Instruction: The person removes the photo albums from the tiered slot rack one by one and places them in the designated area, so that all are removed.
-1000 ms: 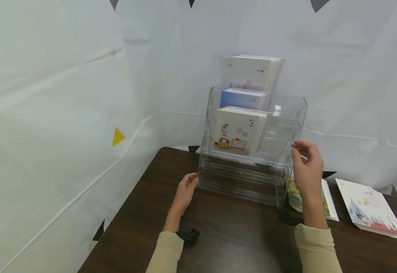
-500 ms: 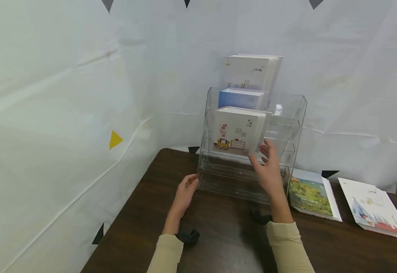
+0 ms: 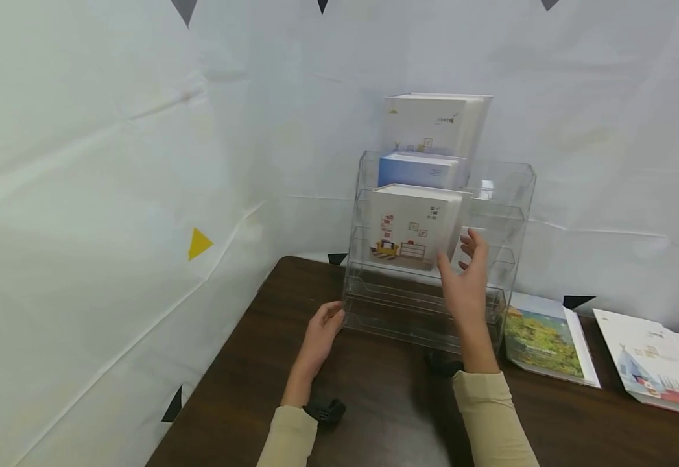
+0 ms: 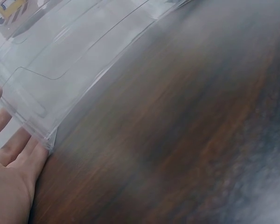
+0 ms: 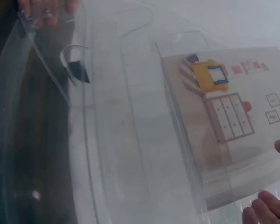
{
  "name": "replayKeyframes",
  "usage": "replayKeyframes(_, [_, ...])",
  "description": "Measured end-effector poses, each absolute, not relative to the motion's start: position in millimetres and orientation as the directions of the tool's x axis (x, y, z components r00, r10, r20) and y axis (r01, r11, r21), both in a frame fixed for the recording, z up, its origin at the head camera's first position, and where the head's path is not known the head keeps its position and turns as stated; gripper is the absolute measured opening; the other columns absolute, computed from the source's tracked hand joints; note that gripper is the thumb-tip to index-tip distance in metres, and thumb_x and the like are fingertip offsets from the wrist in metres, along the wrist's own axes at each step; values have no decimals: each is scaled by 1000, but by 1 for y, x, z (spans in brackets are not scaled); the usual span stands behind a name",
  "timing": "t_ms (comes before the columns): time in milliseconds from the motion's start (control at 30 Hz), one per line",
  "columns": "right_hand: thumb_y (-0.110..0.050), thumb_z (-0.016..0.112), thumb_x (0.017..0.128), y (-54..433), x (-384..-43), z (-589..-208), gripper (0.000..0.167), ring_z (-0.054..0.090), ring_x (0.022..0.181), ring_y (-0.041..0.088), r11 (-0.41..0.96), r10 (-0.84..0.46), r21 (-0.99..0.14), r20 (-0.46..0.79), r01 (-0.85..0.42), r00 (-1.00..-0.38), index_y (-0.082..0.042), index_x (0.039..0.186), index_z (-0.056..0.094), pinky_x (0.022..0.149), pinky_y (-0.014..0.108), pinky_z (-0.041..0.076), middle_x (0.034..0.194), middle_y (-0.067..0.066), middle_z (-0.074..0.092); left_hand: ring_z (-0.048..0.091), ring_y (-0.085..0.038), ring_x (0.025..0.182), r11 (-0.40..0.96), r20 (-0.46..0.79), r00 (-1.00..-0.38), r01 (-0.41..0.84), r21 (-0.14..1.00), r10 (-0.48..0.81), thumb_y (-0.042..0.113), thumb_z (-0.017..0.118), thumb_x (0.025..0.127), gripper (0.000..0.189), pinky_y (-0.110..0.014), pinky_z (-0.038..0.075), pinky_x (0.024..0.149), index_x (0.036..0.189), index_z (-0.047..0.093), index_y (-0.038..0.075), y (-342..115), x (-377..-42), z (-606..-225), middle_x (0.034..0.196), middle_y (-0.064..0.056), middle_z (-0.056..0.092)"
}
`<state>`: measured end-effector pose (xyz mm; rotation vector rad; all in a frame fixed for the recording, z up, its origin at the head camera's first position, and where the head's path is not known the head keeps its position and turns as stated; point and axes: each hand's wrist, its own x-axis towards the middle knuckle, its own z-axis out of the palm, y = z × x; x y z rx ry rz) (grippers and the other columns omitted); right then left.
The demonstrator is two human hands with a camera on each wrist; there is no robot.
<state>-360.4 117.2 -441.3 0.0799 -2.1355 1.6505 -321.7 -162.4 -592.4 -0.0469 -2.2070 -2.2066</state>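
A clear stepped acrylic rack point(image 3: 415, 327) stands on the dark wooden table. Upright in its tiers are a white book with furniture drawings point(image 3: 400, 224), a blue book point(image 3: 412, 172) behind it, and a taller white book point(image 3: 423, 120) at the top. My left hand point(image 3: 318, 334) touches the rack's lower left corner; in the left wrist view its fingers point(image 4: 21, 147) lie along the side wall. Beside the front book's lower right edge is my right hand point(image 3: 466, 285), thumb and fingers spread apart. In the right wrist view, its thumb and fingertips point(image 5: 266, 207) come close to that book; contact is unclear.
Right of the rack lie a book with a garden cover point(image 3: 549, 337) and a white book with a tent drawing point(image 3: 654, 360). White sheeting point(image 3: 111, 194) hangs behind and left of the table point(image 3: 246, 363).
My right hand has moved left from the rack's right side to the front book's right edge, uncovering the garden-cover book. My left hand has stayed at the rack's corner.
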Motion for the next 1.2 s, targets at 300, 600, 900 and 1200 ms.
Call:
replayKeyframes(300, [-23, 71, 105, 125, -374, -442, 65, 49, 136, 38, 340, 249, -877, 433, -340, -866, -3, 160, 43, 112, 55, 40, 146, 24, 49, 54, -34, 147, -14, 31, -998, 31, 999, 45, 38, 59, 113, 51, -50, 45, 125, 155, 52, 10, -163, -321, -591, 159, -17, 52])
replayKeyframes(600, [-23, 72, 106, 128, -386, -439, 49, 60, 126, 37, 326, 134, -870, 430, -370, -893, 3, 141, 49, 109, 50, 47, 141, 23, 63, 56, -33, 146, -13, 35, -999, 35, 999, 33, 35, 59, 113, 49, -47, 46, 124, 153, 53, 7, -167, -322, -593, 155, -18, 55])
replayKeyframes(900, [-16, 69, 107, 127, -389, -436, 43, 62, 140, 30, 119, 58, -923, 375, -367, -925, -3, 139, 43, 113, 37, 54, 150, 17, 65, 56, -33, 146, -20, 28, -999, 27, 999, 34, 35, 58, 114, 49, -47, 45, 125, 154, 52, 8, -167, -320, -591, 156, -18, 55])
replayKeyframes(1200, [-15, 73, 105, 119, -386, -433, 42, 65, 136, 26, 78, 132, -918, 395, -388, -909, -4, 139, 50, 109, 37, 55, 144, 15, 70, 50, -32, 152, -11, 11, -998, 10, 1000, 58, 43, 58, 113, 54, -49, 42, 127, 156, 51, 13, -168, -319, -591, 162, -14, 50])
